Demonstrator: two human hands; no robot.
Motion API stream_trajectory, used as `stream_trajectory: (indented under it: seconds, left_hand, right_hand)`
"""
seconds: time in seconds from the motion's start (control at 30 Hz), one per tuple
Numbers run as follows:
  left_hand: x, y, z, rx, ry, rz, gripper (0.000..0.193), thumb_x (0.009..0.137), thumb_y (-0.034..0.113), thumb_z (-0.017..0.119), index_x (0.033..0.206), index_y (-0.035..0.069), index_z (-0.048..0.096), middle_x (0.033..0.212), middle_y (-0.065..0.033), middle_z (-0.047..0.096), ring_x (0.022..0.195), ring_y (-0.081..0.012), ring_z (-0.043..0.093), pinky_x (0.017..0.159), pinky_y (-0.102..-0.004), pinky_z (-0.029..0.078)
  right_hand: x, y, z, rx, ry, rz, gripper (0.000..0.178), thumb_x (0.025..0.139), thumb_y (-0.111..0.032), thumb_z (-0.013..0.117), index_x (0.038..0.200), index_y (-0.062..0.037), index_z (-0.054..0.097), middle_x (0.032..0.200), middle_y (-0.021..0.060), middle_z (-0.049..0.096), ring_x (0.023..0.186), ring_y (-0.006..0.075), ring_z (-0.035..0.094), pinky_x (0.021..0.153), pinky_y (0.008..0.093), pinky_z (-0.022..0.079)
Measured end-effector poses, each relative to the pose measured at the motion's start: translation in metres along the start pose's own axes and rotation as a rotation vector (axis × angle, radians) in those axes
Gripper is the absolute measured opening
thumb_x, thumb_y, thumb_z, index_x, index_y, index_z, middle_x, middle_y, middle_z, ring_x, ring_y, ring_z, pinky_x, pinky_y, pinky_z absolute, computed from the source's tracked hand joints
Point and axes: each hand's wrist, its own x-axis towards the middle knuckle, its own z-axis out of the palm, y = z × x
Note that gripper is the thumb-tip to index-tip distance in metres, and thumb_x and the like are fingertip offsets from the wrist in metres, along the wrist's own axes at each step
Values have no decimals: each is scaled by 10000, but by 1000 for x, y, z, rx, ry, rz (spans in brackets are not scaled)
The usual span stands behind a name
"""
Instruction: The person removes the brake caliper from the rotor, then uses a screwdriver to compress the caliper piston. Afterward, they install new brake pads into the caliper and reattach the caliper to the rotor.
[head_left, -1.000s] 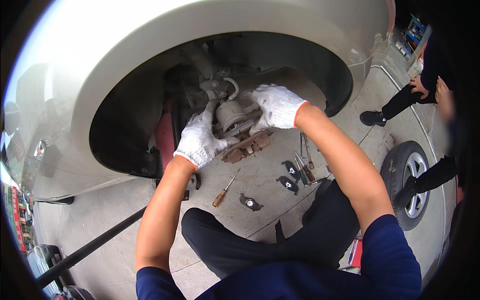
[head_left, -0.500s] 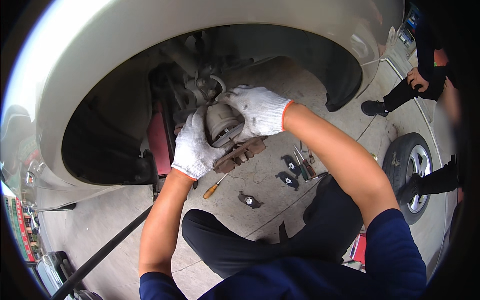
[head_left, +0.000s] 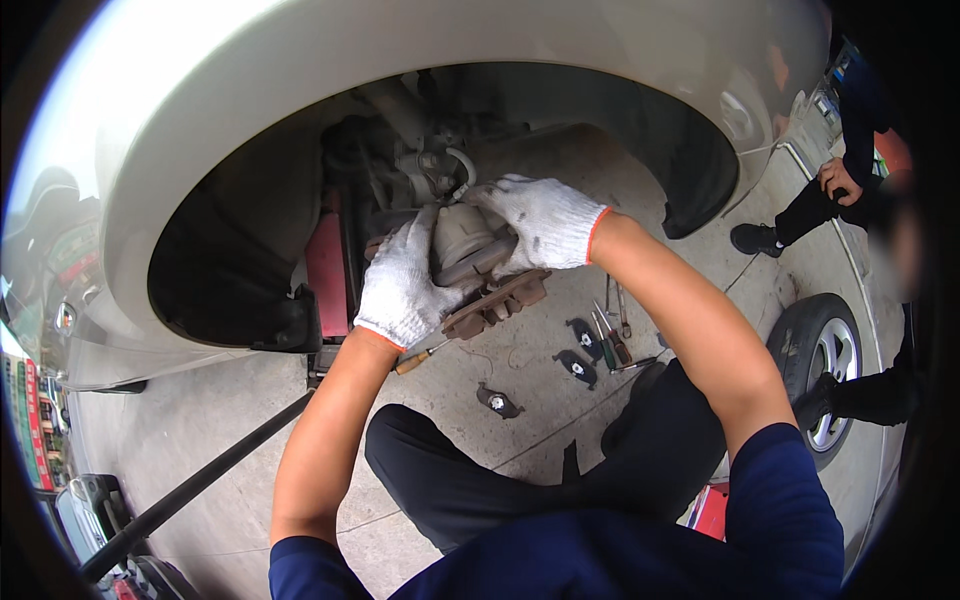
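Note:
Inside the wheel arch of a light-coloured car, both my gloved hands grip a grey-brown brake caliper (head_left: 463, 233) from its two sides. My left hand (head_left: 405, 290) wraps its left side, thumb along the lower edge. On the other side my right hand (head_left: 540, 222) has its fingers over the top and its thumb low, partly hidden. A pale brake hose (head_left: 462, 168) curves above the caliper. Just below sits a rusty caliper bracket (head_left: 497, 304), close under my thumbs. The caliper's far side is hidden.
Brake pads (head_left: 497, 401) and several hand tools (head_left: 612, 338) lie on the concrete. A wooden-handled screwdriver (head_left: 418, 360) lies below my left hand. A red jack part (head_left: 327, 268) stands left, a long bar (head_left: 205, 487) lower left. A wheel (head_left: 822, 370) and a seated person (head_left: 840, 182) are right.
The view has shifted a little. Between my hands the caliper has tilted toward the bracket, and the dark gap on its lower side no longer shows. Both hands keep their grip.

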Motion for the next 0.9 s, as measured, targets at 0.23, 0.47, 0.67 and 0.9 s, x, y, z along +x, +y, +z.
stream_trajectory:
  seconds: [0.23, 0.47, 0.67, 0.9]
  left_hand:
    - [-2, 7, 0, -99, -59, -119, 1070, 683, 398, 984, 1553, 11, 495, 1368, -238, 666, 1210, -415, 695, 1031, -466, 587]
    - [1, 8, 5, 122, -15, -17, 1038, 682, 351, 958, 1546, -1, 502, 1348, -279, 681, 1216, -444, 682, 1030, -472, 583]
    - [-5, 7, -5, -1, -35, -38, 1151, 698, 342, 1005, 1642, 67, 409, 1425, -266, 657, 1290, -421, 665, 1100, -466, 553]
    - [-17, -16, -13, -203, -130, -136, 1177, 697, 411, 1009, 1642, 66, 399, 1501, -273, 585, 1382, -438, 578, 1163, -475, 504]
  right_hand:
    - [4, 1, 7, 2, 4, -27, 909, 734, -416, 917, 1482, -30, 574, 1367, 202, 682, 1277, 392, 649, 1105, 470, 540]
    - [-11, -3, 2, -43, -33, 81, 897, 787, -473, 888, 1521, -68, 569, 1473, 191, 647, 1380, 374, 602, 1164, 457, 508]
    - [-19, 13, 3, -131, 112, -10, 948, 781, -454, 914, 1552, -55, 534, 1600, 183, 539, 1487, 367, 502, 1224, 460, 456]
    - [-10, 11, 12, -39, 79, -36, 960, 763, -444, 934, 1528, -14, 543, 1534, 213, 586, 1452, 388, 524, 1224, 454, 459]
